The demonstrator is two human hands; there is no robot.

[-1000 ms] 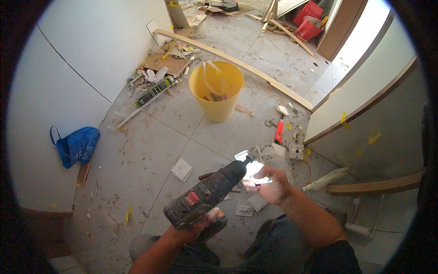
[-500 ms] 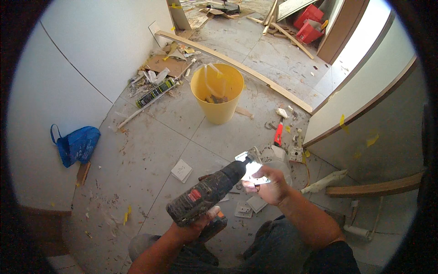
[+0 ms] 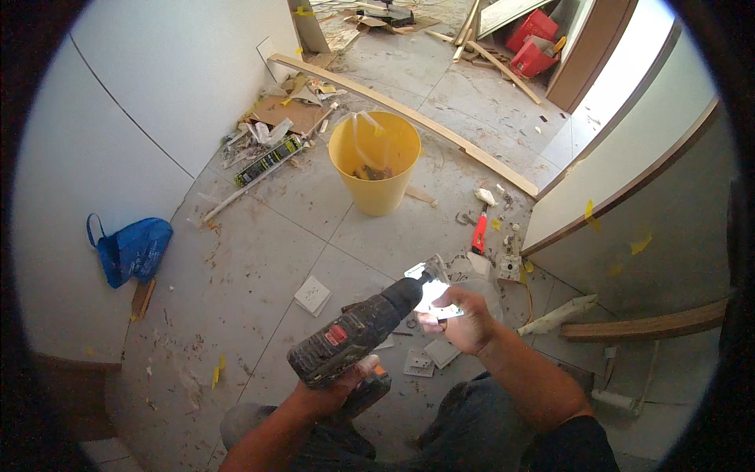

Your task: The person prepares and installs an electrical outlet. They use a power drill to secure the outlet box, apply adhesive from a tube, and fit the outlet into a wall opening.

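My left hand (image 3: 346, 387) is closed round the grip of a dusty black cordless drill (image 3: 346, 334) with a red patch on its side. Its chuck and bit point up and to the right, against a small white plate (image 3: 437, 298) pinched in my right hand (image 3: 467, 321). Glare from a bright light washes out the plate's face, so its details cannot be made out. A clear rim shows at its top. Below my hands, white socket plates (image 3: 419, 363) lie on the tiles, and a square white plate (image 3: 313, 296) lies to the left.
A yellow bucket (image 3: 376, 197) with odds and ends inside stands ahead. Behind it a long wooden strip (image 3: 393, 108) crosses the floor. A red-handled tool (image 3: 479, 234) lies at right. At left are a blue bag (image 3: 135, 250), a sealant tube (image 3: 268, 160) and scraps along the wall.
Almost nothing differs. The drill and the plate stay together in the same place, with only a very slight shift of view.
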